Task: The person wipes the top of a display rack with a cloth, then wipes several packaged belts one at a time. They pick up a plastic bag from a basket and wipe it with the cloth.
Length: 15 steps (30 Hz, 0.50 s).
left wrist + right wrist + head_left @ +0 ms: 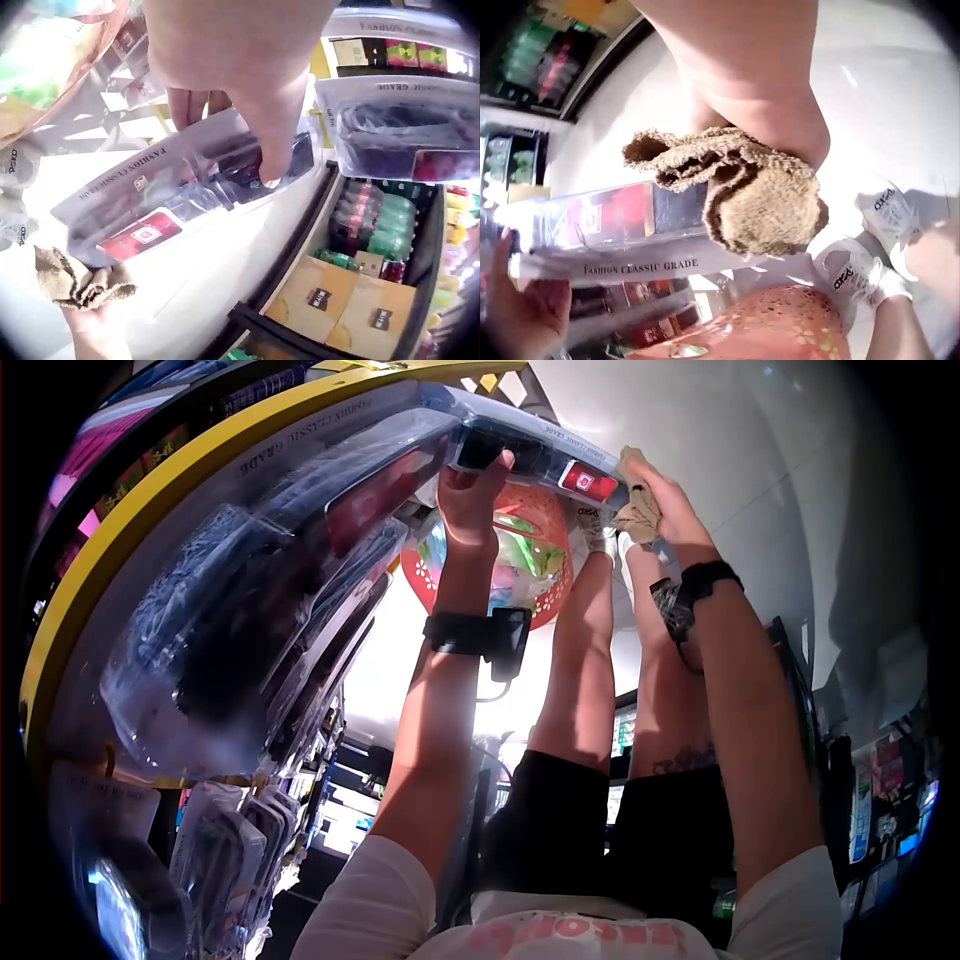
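A clear plastic package with a dark item and a red label (588,481) spans both hands in the head view. The left hand (470,500) grips one end, its thumb over the front of the package (150,217) and other fingers behind. At the other end, the right hand (670,510) holds a crumpled brown cloth (638,512) against the package. In the right wrist view the cloth (765,202) covers that end and hides most of the right fingers. The package is printed "FASHION CLASSIC GRADE".
Similar packages (230,630) hang at the left inside a yellow-edged rack (120,500). An orange basket (550,600) with colourful contents stands on the floor beside the person's white shoes (855,274). A bin with bottles and yellow boxes (311,296) appears in the left wrist view.
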Each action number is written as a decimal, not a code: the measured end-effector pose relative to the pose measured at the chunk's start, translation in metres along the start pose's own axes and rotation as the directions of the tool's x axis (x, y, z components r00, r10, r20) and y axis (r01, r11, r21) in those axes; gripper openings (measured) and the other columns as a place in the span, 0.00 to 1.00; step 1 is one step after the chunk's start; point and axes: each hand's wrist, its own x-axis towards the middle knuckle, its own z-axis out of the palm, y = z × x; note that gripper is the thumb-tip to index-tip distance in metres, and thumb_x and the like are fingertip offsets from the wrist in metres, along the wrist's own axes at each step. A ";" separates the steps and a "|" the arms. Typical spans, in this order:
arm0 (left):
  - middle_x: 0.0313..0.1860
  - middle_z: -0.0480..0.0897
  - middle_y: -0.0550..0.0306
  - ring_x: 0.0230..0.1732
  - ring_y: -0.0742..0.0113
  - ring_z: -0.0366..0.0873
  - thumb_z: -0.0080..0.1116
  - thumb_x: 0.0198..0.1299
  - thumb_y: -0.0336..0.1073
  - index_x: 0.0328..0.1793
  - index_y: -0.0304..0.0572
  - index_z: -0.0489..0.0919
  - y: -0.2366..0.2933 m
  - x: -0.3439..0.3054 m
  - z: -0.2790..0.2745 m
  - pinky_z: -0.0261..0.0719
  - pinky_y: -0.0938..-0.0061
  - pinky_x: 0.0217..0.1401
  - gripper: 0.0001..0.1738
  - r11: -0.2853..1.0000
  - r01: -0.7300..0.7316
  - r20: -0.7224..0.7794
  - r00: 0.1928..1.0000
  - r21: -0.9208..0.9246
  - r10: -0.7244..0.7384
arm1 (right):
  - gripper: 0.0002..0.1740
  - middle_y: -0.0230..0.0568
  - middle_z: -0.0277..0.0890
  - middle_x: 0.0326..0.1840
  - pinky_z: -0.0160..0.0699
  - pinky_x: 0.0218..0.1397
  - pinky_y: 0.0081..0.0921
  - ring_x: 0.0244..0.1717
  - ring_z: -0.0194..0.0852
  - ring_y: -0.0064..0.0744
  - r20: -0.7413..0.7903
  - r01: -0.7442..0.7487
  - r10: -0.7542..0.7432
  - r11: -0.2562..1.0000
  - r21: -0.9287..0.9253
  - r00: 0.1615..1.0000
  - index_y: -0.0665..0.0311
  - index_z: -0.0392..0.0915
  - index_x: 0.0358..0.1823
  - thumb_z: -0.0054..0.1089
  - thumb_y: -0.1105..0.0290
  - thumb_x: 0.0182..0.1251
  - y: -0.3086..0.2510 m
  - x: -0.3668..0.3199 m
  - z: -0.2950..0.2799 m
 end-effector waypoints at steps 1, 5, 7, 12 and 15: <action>0.35 0.78 0.63 0.36 0.75 0.74 0.61 0.45 0.23 0.41 0.40 0.74 0.001 0.000 0.001 0.70 0.82 0.43 0.15 1.000 0.007 -0.014 1.000 -0.020 -0.007 | 0.17 0.37 0.76 0.35 0.75 0.31 0.26 0.29 0.74 0.28 0.040 -0.133 0.127 0.959 0.249 0.991 0.66 0.74 0.39 0.61 0.61 0.53 0.002 -0.001 -0.005; 0.35 0.77 0.64 0.36 0.76 0.73 0.61 0.46 0.23 0.42 0.40 0.74 -0.001 0.004 -0.005 0.70 0.83 0.41 0.15 0.998 0.056 0.043 0.998 -0.029 -0.055 | 0.18 0.41 0.74 0.40 0.79 0.40 0.36 0.37 0.76 0.38 0.237 -0.231 0.130 0.850 0.473 0.963 0.65 0.70 0.45 0.53 0.60 0.60 0.013 -0.004 -0.014; 0.34 0.77 0.65 0.36 0.78 0.73 0.61 0.46 0.23 0.42 0.41 0.73 0.001 0.003 -0.003 0.70 0.84 0.39 0.16 0.996 0.088 0.035 0.996 -0.026 -0.087 | 0.19 0.44 0.74 0.41 0.78 0.44 0.39 0.40 0.75 0.42 0.217 -0.241 0.154 0.850 0.469 0.964 0.66 0.68 0.47 0.48 0.58 0.63 0.013 -0.003 -0.014; 0.33 0.76 0.66 0.35 0.78 0.72 0.61 0.46 0.23 0.43 0.42 0.73 -0.003 0.003 -0.002 0.70 0.84 0.38 0.16 0.995 0.044 0.011 0.999 -0.084 -0.043 | 0.18 0.45 0.71 0.46 0.74 0.49 0.41 0.46 0.72 0.43 0.020 -0.159 0.198 0.720 0.676 0.980 0.64 0.67 0.49 0.41 0.59 0.66 0.029 -0.014 0.010; 0.34 0.76 0.66 0.35 0.78 0.72 0.61 0.46 0.23 0.43 0.42 0.73 -0.007 0.007 -0.007 0.69 0.84 0.39 0.16 0.999 0.029 0.063 0.998 -0.027 -0.027 | 0.18 0.44 0.70 0.50 0.69 0.55 0.41 0.53 0.67 0.41 -0.043 -0.156 0.267 0.675 0.721 0.963 0.62 0.67 0.50 0.36 0.59 0.67 0.032 -0.016 0.019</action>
